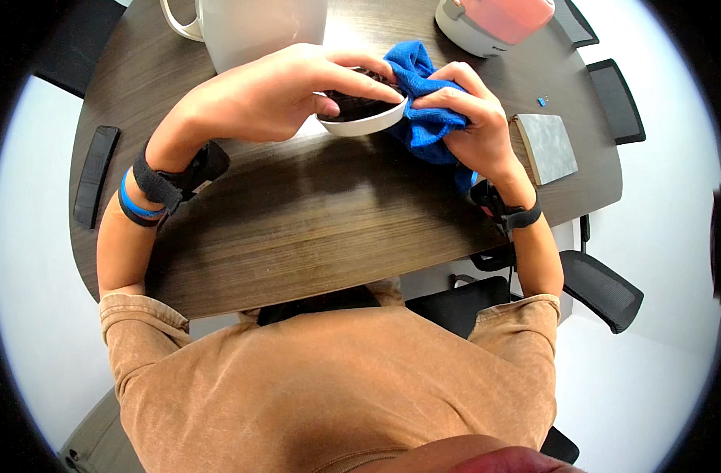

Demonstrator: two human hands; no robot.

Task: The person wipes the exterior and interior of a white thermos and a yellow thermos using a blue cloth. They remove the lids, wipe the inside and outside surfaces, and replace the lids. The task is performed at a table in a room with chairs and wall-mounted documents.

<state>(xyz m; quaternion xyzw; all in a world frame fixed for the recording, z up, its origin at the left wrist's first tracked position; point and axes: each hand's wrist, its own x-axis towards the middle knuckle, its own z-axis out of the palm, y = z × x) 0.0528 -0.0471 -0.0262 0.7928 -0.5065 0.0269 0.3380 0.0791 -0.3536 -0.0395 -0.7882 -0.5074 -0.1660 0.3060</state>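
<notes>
My left hand (274, 94) grips a shallow round white piece (360, 126) with a dark top, like a lid or dish, its fingers reaching over the dark part. My right hand (483, 130) is closed on a bunched blue cloth (420, 118), which presses against the right side of that round piece. Just behind them stands a large white vessel with a handle (258, 27), cut off by the frame's upper edge.
On the wooden table (242, 236) lie a black phone-like slab (96, 177) at left, a grey notebook (546, 146) at right and a small blue bit (542, 102). A pink-and-white appliance (498, 20) stands at back right. Black chairs (617, 98) surround the table.
</notes>
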